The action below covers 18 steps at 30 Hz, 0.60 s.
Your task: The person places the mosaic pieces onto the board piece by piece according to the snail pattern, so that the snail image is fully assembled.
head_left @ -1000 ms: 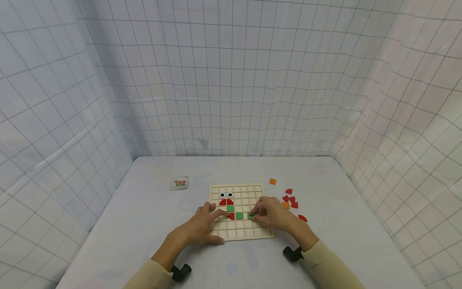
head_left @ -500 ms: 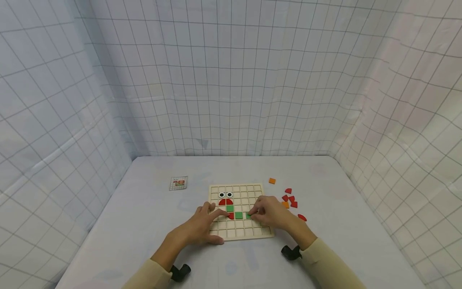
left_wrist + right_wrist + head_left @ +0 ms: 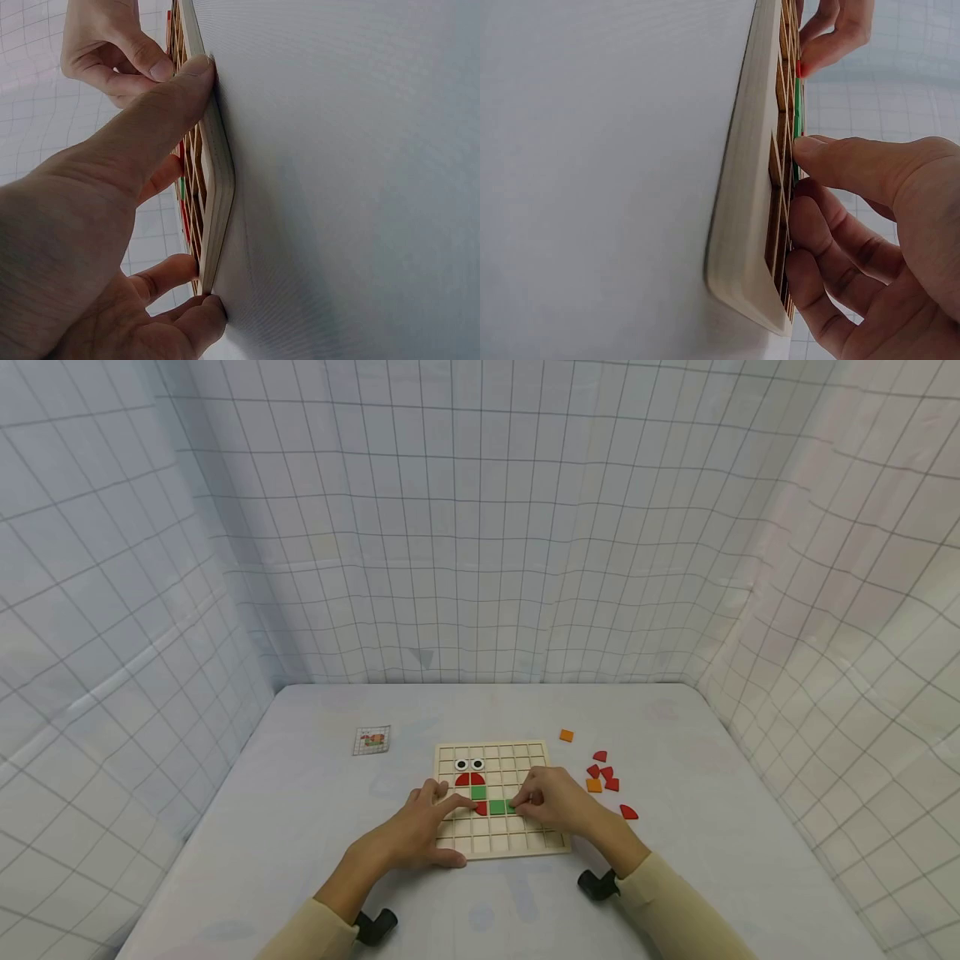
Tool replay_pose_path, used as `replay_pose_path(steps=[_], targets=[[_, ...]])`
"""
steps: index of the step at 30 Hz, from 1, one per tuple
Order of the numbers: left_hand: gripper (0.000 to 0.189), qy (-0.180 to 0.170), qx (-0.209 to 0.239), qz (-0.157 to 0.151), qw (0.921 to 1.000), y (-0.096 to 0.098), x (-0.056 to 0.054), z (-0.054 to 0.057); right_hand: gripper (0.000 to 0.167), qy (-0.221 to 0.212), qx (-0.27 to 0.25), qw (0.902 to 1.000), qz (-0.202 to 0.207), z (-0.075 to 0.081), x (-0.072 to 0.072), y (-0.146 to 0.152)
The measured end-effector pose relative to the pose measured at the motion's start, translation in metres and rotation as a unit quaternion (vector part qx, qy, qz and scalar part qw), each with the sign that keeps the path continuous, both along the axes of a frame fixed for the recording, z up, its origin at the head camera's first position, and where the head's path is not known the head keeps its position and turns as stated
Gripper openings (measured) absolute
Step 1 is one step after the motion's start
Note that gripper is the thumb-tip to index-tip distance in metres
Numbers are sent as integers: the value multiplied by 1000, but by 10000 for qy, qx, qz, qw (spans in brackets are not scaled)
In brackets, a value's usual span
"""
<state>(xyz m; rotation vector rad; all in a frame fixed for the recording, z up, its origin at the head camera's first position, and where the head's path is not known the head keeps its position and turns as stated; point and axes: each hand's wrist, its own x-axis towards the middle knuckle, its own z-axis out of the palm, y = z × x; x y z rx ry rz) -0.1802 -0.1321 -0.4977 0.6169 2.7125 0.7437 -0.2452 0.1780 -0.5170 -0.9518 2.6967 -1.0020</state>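
A wooden grid board (image 3: 504, 847) lies on the table, bearing two eye tiles (image 3: 469, 765), red quarter-round tiles (image 3: 470, 779) and green square tiles. My left hand (image 3: 416, 831) spreads over the board's near left corner. Its index fingertip touches a red quarter-round tile (image 3: 481, 809); its thumb (image 3: 196, 69) lies along the near edge, other fingers by the left edge. My right hand (image 3: 558, 802) pinches a green square tile (image 3: 512, 807) between thumb and index finger, right beside another green tile (image 3: 497, 807). The pinched tile is partly hidden by the fingertips.
Several loose red quarter-round tiles (image 3: 612, 785) lie right of the board, along with an orange square tile (image 3: 594, 785). A second orange tile (image 3: 567, 736) is farther back. A small picture card (image 3: 372, 740) lies at the back left. Gridded white curtains (image 3: 480, 568) surround the table.
My right hand has slid the green tile leftward along its row, closing the gap to the neighbouring green tile. The left hand has stayed in place.
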Motion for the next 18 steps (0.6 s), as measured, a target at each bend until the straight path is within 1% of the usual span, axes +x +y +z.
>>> replay_pose_path(steps=[6, 11, 15, 18], targets=[[79, -5, 34, -25, 10000, 0, 0, 0, 8, -65, 63, 9999, -67, 0, 0, -1], [80, -31, 39, -26, 10000, 0, 0, 0, 11, -50, 28, 9999, 97, -1, 1, 2], [81, -10, 24, -15, 10000, 0, 0, 0, 13, 64, 1, 9997, 251, -2, 3, 6], [81, 45, 21, -46, 10000, 0, 0, 1, 13, 171, -41, 9995, 275, -3, 3, 10]])
